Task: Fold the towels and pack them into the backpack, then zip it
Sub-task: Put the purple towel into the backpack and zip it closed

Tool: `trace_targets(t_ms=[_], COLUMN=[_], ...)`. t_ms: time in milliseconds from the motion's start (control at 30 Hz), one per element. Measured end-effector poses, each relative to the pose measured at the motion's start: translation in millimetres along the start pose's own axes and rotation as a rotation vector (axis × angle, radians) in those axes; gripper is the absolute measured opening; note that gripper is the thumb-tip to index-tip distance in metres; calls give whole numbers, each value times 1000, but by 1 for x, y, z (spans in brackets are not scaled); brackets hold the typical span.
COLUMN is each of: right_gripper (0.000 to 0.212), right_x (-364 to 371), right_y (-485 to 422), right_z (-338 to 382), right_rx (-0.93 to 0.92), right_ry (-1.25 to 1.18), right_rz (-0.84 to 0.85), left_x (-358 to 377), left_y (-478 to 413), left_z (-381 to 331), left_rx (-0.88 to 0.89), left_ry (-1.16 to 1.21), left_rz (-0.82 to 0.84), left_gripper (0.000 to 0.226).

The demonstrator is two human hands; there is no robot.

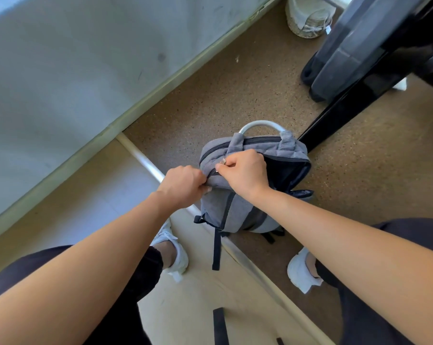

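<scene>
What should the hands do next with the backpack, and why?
Probably the right hand should slide the zip pull along its track toward the gaping side, while the left hand holds the fabric taut. The backpack gapes open on its right, and the pull is pinched, ready to go. Whether towels are inside I cannot tell.

Home rm: cork floor, woven basket.

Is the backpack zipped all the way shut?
No, the backpack gapes open beside the right hand, showing its dark lining, while the left hand grips the top fabric.
</scene>
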State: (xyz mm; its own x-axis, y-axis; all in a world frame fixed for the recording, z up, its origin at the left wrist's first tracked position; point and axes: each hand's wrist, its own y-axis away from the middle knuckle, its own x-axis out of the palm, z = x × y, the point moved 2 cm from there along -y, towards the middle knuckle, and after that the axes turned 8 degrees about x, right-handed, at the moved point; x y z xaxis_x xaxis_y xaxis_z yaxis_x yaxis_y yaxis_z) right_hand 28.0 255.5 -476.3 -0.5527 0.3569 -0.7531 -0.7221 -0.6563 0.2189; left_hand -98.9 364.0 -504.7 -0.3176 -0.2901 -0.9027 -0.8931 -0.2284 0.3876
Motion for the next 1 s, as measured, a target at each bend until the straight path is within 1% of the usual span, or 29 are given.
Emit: trace_targets(t_ms=[100,233,333,400,433,500,600,700,800,867,900,933,1000], right_gripper=[43,35,43,51,52,47,33,25,28,25,24,24,24], right_x=[-14,-35,-54,-65,-71,-82,-99,-101,-96,-95,-95,-96,-98], right_y=[-1,-2,-3,-3,-3,-4,-4,0,6,7,8,8,8], right_z=[-7,-29,-51,-66,-75,-97,-127,-138,-139,-140,-141,-141,-142], right_rx=[123,237,338,397,426,498,601,583,554,543,538,534,527], right_ry=[-52,-126,-195,-183,-171,-168,-205,-275,-338,-376,-389,-401,-433], right_rz=[-10,-23,-49,-64,-70,-92,-155,-106,-86,-74,-66,-59,-47], left_x=[0,-3,-5,-5,-5,-3,-6,-20,-43,-58,-64,-67,-70], left_y=[-2,-4,-4,-2,-1,0,3,2,-1,-5,-9,-15,-31], left_z=[3,2,4,6,8,11,11,1,-15,-32,-43,-55,-82], left_rx=[0,-13,-45,-77,-94,-124,-152,-134,-145,-139,-109,-41,201], left_ry=[59,47,25,21,17,14,0,-128,-208,-231,-218,-164,3], left_rz=[4,22,34,42,48,58,88,101,51,-29,-85,-153,-279], left_gripper=[35,31,30,32,33,36,36,33,47,52,51,47,31])
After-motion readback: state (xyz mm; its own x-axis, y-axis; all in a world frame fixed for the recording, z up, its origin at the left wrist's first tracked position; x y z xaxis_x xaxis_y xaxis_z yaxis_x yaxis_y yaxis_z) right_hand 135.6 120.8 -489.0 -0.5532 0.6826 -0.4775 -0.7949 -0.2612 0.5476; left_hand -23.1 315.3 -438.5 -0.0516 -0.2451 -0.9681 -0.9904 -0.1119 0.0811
